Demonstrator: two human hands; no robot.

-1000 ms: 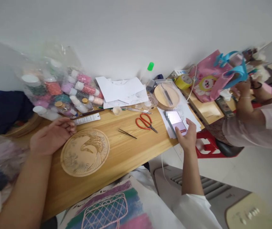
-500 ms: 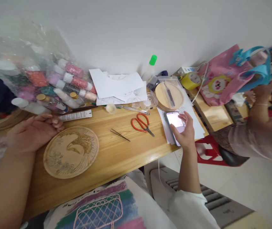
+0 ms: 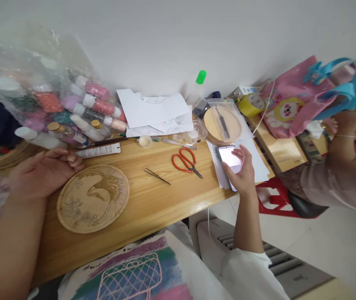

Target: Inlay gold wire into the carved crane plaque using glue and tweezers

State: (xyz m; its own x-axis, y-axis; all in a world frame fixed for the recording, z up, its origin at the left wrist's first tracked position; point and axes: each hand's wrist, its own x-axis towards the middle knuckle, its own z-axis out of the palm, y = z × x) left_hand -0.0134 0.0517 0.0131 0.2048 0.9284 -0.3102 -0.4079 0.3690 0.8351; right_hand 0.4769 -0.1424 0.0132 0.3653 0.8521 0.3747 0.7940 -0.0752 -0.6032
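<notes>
On the table at left, my left hand [image 3: 45, 171] rests palm up with loosely curled fingers and nothing in it. Its fingertips lie by the rim of a round wooden plaque [image 3: 93, 199] carved with a bird. At the table's right front edge a smartphone [image 3: 231, 160] with a lit screen lies on papers. Over it is my right hand [image 3: 242, 171], thumb and fingers apart, fingertips at or just above the screen; contact is hard to tell. Black tweezers [image 3: 157, 176] and orange-handled scissors [image 3: 187, 162] lie between my hands.
A clear bag of colourful jars [image 3: 49, 91] stands back left, with a white tube [image 3: 99, 150] before it. Paper sheets [image 3: 155, 112], a round wooden board [image 3: 210, 125], yellow tape [image 3: 251, 104] and a pink bag [image 3: 287, 104] line the back. Another person's arm [image 3: 348, 137] is at right.
Both hands stay almost in place. The phone's screen content looks slightly different, and the fingers of my right hand have shifted a little over it.
</notes>
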